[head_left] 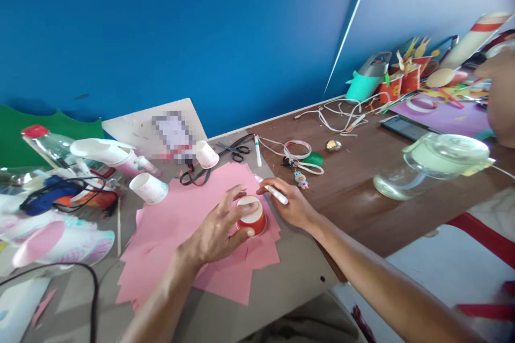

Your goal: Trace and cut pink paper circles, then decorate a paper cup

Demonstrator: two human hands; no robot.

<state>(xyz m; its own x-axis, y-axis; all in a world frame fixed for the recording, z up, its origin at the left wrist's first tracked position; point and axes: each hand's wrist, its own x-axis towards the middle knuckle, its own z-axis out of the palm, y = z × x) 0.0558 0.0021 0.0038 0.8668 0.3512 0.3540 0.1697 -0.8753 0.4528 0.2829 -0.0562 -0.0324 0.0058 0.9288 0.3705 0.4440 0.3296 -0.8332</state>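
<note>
A red paper cup [257, 222] stands upside down on a stack of pink paper sheets [189, 214], its pale base facing up. My left hand [219, 222] holds the cup, with the thumb on its near side and a finger across the base. In my right hand [289, 203], just right of the cup, is a white marker [277, 194] with its tip end toward the back left. Another white marker [258, 151] lies behind the paper, near black-handled scissors [237, 154].
White paper cups [148, 188] and a plastic bottle [52, 144] crowd the left. At right are a keychain [301, 179], a clear jar [418, 166], a phone [408, 127], white cables [341, 118] and a teal bottle [364, 83]. Part of another person shows at the right edge.
</note>
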